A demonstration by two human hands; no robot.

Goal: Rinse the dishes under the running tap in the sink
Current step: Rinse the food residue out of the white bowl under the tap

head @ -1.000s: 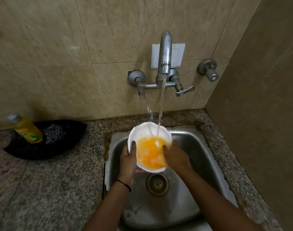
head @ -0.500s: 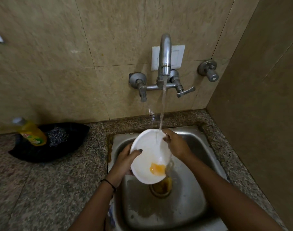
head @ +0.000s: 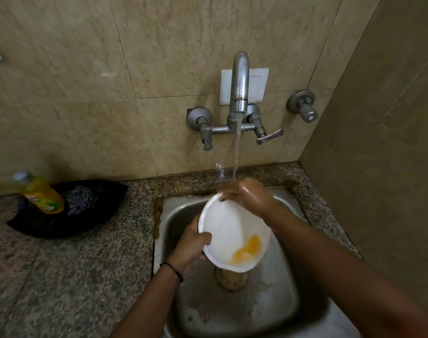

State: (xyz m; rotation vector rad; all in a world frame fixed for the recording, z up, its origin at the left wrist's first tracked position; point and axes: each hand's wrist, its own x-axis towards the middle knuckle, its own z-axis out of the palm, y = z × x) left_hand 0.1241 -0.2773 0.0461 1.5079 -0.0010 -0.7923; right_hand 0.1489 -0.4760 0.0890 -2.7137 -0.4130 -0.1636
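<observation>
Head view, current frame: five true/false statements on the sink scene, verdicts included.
1. Water runs from the tap. True.
2. The bowl is level and full of orange liquid. False: it tilts down toward the drain, with only a small orange residue near its low edge.
3. The left hand grips the bowl's left rim. True.
4. The yellow bottle stands in the sink. False: it rests on the black cloth on the counter, left of the sink.
5. The right hand turns a tap handle. False: it is at the bowl's upper rim, under the stream.
</observation>
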